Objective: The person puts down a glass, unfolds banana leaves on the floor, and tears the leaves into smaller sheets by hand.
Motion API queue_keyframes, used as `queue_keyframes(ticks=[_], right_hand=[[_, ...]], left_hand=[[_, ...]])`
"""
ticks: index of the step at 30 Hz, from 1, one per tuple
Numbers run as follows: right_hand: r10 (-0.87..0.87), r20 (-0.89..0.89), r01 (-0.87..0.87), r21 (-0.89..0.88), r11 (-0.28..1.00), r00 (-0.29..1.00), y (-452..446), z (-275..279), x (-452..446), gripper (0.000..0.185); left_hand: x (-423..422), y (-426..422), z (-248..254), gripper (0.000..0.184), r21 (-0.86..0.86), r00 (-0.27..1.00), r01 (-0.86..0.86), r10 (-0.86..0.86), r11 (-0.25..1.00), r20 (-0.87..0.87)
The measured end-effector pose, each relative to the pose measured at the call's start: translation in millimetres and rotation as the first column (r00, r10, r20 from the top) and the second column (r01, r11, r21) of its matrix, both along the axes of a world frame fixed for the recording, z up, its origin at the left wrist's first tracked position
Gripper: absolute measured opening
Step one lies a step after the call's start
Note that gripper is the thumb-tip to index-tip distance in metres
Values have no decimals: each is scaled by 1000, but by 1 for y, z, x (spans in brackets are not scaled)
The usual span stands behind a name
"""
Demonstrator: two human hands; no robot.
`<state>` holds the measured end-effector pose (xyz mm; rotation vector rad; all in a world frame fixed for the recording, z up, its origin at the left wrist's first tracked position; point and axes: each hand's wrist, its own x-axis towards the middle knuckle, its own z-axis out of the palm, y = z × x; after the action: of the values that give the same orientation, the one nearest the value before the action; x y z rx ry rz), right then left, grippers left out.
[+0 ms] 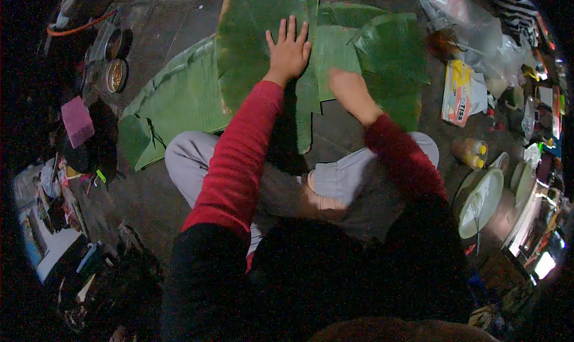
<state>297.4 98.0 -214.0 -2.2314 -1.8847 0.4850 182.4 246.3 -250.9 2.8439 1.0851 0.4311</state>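
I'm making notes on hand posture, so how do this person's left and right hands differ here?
The left hand lies flat on a large green leaf with its fingers spread, while the right hand looks curled; whether it grips anything cannot be made out. The left hand is fairly sharp, the right hand blurred. The left hand sits higher in the picture than the right hand. Both come out of red sleeves.

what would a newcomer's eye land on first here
Probably the broad green leaves spread across the top centre, with the left hand laid flat on them, fingers apart. The red sleeves reaching up through the middle would likely come next. After those, the yellow-and-white pack at upper right and the pink block at left stand out.
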Motion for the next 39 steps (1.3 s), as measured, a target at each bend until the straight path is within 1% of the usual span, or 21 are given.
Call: queue_keyframes(ticks=[2, 4, 8, 10, 11, 13, 17, 19, 20, 21, 22, 23, 25, 26, 27, 29, 31, 34, 35, 37, 39], right_hand=[[-9, 5, 9, 4, 1000, 1000, 0, -2, 7, 16], [28, 72, -33, 67, 997, 997, -2, 3, 11, 16], [6, 148, -9, 20, 1000, 989, 0, 0, 30, 16], [-79, 138, 78, 14, 997, 987, -1, 2, 32, 17], [-79, 139, 78, 15, 997, 987, -1, 2, 36, 17], [-209, 156, 210, 12, 978, 965, -1, 1, 47, 18], [-267, 149, 261, 58, 964, 952, 2, 2, 46, 20], [-331, 156, 350, -115, 930, 931, 7, 10, 40, 22], [-331, 160, 349, -104, 931, 930, 10, 13, 36, 22], [-325, 203, 306, 117, 945, 924, 16, 15, 33, 21], [-322, 240, 241, 313, 919, 916, 19, 14, 26, 21], [-321, 241, 239, 315, 919, 916, 27, 13, 21, 21], [-191, 162, 137, 292, 946, 968, 45, 5, 15, 23], [-189, 160, 137, 293, 946, 969, 51, 0, 11, 23], [-174, 159, 123, 289, 949, 972, 56, -5, 7, 21], [-158, 155, 110, 281, 953, 975, 62, -13, 6, 19], [-126, 81, 107, 211, 972, 989, 63, -19, 8, 14], [-70, 41, 61, 191, 980, 997, 62, -19, 23, 15], [-71, 42, 62, 191, 980, 997, 62, -17, 26, 15], [-141, 42, 131, 188, 973, 989, 61, -14, 31, 17], [-143, 35, 132, 217, 967, 989, 61, -13, 38, 18]], left_hand=[[2, 2, -3, 49, 26, 1000, -8, 8, 1000, -14], [1, 2, -4, 49, 23, 1000, -12, 12, 1000, -8], [1, 3, -5, 50, 26, 1000, -12, 12, 1000, 3], [2, 3, -7, 50, 19, 1000, -9, 9, 1000, -2], [2, 3, -7, 50, 20, 1000, -9, 9, 1000, -1], [2, 3, -7, 50, 38, 998, -17, 19, 999, -56], [1, 2, -4, 50, 40, 1000, -4, 4, 999, -4], [0, 0, 6, 47, -25, 999, 25, -25, 999, 20], [4, 8, 12, 47, -16, 999, 23, -23, 1000, 27], [13, 22, 29, 46, -168, 998, -30, 20, 985, -61], [15, 28, 32, 45, -324, 985, -98, 46, 941, -166], [18, 33, 32, 45, -323, 985, -100, 48, 941, -165], [28, 53, 14, 44, -66, 988, -20, 30, 998, 153], [31, 60, 4, 46, 31, 990, -7, 2, 999, 142], [31, 60, -2, 46, 32, 990, -8, 3, 999, 139], [31, 61, -13, 49, 44, 1000, -16, 16, 999, 10], [31, 62, -12, 49, 44, 1000, -17, 17, 999, 3], [32, 61, -13, 49, 49, 1000, -24, 24, 999, 4], [32, 62, -12, 49, 58, 1000, -30, 29, 998, 8], [32, 61, -11, 48, 53, 999, -32, 32, 998, 2], [33, 61, -10, 48, 50, 999, -35, 35, 998, -5]])
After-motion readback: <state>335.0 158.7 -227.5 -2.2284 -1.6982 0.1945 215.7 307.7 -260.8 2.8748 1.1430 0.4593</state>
